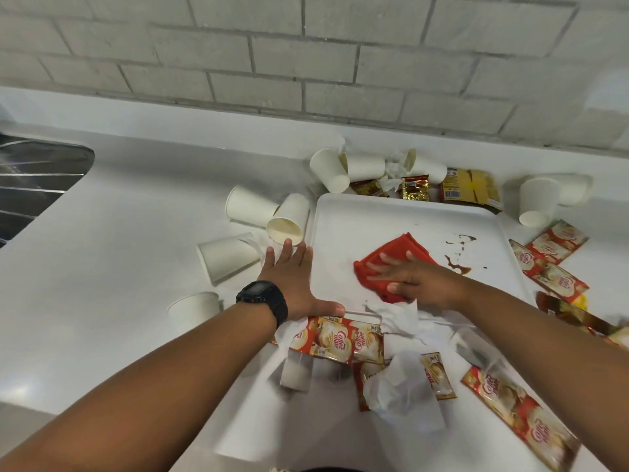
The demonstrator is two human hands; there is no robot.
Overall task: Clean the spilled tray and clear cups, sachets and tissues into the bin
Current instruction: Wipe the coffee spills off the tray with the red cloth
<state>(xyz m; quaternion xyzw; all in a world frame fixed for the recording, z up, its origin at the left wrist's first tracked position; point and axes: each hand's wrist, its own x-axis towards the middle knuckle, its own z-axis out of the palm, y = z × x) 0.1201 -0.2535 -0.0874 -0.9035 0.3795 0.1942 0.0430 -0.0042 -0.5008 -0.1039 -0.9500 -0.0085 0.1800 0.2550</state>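
Spill (457,257) sits just right of the red cloth (391,264) on the white tray (357,216). Right hand (413,279) is flat on the cloth, fingers spread, nearer; sweep rightward. Left hand (294,282), open-palmed, braces the tray's left edge.

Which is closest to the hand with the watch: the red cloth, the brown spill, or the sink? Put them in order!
From the left hand:
1. Red cloth, just to its right on the tray.
2. Brown spill, further right, past the cloth.
3. Sink, far off at the left edge.
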